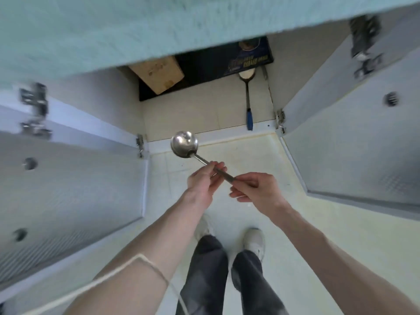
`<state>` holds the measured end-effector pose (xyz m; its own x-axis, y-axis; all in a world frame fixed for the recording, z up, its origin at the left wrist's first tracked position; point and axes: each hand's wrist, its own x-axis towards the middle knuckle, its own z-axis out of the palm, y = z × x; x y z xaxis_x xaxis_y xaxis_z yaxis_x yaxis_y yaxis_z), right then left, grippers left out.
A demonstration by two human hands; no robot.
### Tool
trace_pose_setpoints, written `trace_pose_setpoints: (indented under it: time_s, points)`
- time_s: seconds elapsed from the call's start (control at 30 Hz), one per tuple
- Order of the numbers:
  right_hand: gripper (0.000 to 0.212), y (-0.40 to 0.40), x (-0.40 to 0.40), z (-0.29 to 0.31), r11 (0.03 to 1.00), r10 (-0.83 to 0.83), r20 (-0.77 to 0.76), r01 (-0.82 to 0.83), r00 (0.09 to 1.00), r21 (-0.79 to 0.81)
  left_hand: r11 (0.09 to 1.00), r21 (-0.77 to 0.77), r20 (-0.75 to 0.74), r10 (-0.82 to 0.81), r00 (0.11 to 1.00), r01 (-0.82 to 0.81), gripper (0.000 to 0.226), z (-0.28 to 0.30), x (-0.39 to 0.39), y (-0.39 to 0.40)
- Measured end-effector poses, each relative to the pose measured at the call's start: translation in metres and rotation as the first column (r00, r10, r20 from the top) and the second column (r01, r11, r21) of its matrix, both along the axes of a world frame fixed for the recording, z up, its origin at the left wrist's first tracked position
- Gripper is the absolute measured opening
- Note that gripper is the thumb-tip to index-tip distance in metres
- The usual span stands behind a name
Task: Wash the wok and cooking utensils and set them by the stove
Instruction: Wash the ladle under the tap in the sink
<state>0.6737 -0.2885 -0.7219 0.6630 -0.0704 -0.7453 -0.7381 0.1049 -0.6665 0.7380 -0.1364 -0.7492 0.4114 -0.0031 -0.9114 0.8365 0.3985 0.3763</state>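
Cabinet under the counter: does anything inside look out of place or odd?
Yes. A spatula with a blue handle lies on the cabinet floor by the right wall, beside a cardboard box and a dark box, an odd spot for a cooking tool. Both hands hold the ladle: left hand, right hand.

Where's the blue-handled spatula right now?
In the head view, the blue-handled spatula lies on the open cabinet's floor at its right side, handle toward the person, head near the dark box, beyond the ladle held in both hands.
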Motion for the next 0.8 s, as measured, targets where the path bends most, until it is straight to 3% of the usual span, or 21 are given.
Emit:
trace_pose_setpoints:
  time_s: [0.17, 0.33, 0.63, 0.8]
  points:
    - [0.006, -0.014, -0.045, 0.142, 0.985, 0.132, -0.055, -0.137, 0.990, -0.106, 0.996, -0.067, -0.073, 0.050, 0.996, -0.055, 0.024, 0.160, -0.044, -0.013]
    - [0.012, -0.029, -0.084, 0.260, 0.952, 0.150, 0.022, -0.139, 0.988, -0.272, 0.983, -0.169, 0.002, 0.073, 0.997, -0.072, 0.026, 0.285, -0.074, -0.028]
    - [0.021, -0.052, -0.148, 0.387, 0.931, -0.009, 0.098, 0.044, 0.995, -0.361, 0.969, -0.167, 0.127, -0.165, 0.978, 0.185, 0.019, 0.404, -0.104, -0.075]
    - [0.030, -0.060, -0.185, 0.446, 0.875, -0.153, 0.168, 0.213, 0.974, -0.436, 0.902, -0.205, 0.236, -0.331, 0.914, 0.380, 0.021, 0.453, -0.120, -0.106]
